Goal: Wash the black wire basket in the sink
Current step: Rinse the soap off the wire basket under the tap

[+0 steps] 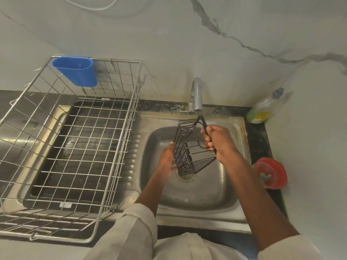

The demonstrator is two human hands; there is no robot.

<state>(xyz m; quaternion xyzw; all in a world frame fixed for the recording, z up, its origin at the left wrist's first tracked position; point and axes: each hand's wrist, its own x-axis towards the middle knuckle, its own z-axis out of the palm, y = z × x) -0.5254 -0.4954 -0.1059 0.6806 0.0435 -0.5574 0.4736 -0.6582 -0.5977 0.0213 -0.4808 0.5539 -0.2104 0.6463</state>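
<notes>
The black wire basket [189,147] hangs tilted over the steel sink [234,184], above the drain and just below the chrome tap [196,95]. My right hand [218,140] grips the basket's upper right rim, fingers curled round the wire. On the basket's left side, my left hand [167,158] lies against the mesh with fairly straight fingers. No water stream is visible from the tap.
A large steel dish rack [78,147] with a blue plastic cup holder [77,71] fills the drainboard at left. A dish soap bottle [265,106] stands at the back right corner. A red round container [270,172] lies right of the sink.
</notes>
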